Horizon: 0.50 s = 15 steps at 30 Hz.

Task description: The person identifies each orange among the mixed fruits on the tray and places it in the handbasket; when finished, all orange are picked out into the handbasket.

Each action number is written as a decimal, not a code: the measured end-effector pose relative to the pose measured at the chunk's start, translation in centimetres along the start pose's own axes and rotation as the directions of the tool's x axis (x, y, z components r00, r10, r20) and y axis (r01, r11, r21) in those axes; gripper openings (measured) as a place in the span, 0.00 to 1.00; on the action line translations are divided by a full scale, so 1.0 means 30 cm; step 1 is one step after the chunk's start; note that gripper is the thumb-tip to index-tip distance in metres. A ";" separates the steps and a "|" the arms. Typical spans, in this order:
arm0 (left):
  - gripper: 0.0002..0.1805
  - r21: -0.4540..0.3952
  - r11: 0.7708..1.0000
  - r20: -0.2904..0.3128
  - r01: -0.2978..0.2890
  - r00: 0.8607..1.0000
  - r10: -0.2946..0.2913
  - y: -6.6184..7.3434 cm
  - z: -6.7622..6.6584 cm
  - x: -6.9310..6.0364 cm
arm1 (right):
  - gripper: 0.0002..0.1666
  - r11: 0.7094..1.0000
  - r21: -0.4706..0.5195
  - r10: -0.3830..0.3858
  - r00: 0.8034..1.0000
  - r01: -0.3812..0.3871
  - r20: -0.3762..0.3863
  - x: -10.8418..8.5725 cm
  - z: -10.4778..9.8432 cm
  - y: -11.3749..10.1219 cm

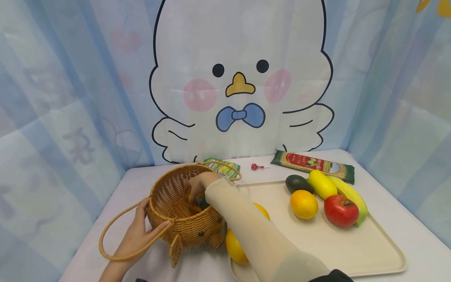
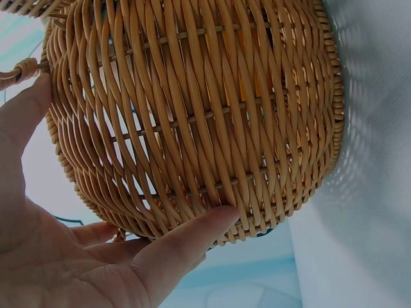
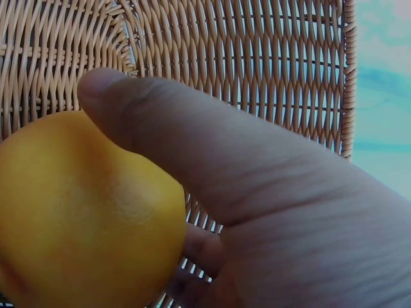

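Note:
A round wicker basket (image 1: 186,225) with two looped handles stands at the left of the table. My left hand (image 1: 139,235) rests against its outer left wall near the rim; in the left wrist view the spread thumb and fingers touch the weave (image 2: 173,115). Reaching down inside the basket, my right hand (image 1: 200,184) grips an orange (image 3: 90,212). The thumb lies over the top of the fruit, and fingers show behind it in the right wrist view. My right forearm partly covers two more orange fruits (image 1: 236,247) on the tray's left side.
A cream tray (image 1: 317,250) lies right of the basket. On it sit a dark green avocado (image 1: 298,184), another orange fruit (image 1: 304,204), a yellow fruit (image 1: 322,185), a banana (image 1: 352,196) and a red apple (image 1: 341,210). Behind are a lollipop (image 1: 255,167), pasta pack (image 1: 313,164) and green packet (image 1: 227,169).

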<state>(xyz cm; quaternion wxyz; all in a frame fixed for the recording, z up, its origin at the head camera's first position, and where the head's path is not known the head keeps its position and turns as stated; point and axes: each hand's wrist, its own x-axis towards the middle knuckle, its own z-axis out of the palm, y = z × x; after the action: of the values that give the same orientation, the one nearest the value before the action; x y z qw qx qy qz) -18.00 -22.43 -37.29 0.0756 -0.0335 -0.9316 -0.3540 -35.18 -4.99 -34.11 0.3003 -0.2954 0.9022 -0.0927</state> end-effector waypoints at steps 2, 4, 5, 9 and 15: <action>0.47 0.000 1.000 -0.002 0.000 1.000 0.000 0.000 0.000 0.000 | 0.39 1.000 0.001 -0.004 1.000 0.004 -0.003 0.001 0.000 0.000; 0.47 -0.002 1.000 -0.004 -0.001 1.000 0.001 0.001 0.000 0.000 | 0.38 1.000 0.004 -0.008 1.000 0.008 -0.011 0.002 0.000 0.000; 0.47 0.000 1.000 -0.004 -0.001 1.000 0.001 0.001 0.000 0.000 | 0.37 1.000 0.004 -0.008 1.000 0.008 -0.018 0.003 0.000 0.000; 0.47 0.002 1.000 0.000 0.001 1.000 -0.001 0.001 0.000 0.003 | 0.35 0.999 0.016 -0.031 0.999 0.032 -0.040 0.004 -0.001 0.002; 0.48 0.011 1.000 0.016 0.029 0.999 -0.029 0.000 0.000 0.003 | 0.36 0.998 0.048 -0.047 0.998 0.050 -0.051 0.012 -0.001 0.002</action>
<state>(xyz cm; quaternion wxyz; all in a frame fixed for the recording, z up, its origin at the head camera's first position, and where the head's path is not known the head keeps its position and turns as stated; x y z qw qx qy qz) -18.09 -22.43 -37.27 0.0632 -0.0223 -0.9344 -0.3499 -35.48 -5.16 -34.28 0.2828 -0.3073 0.8993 -0.1295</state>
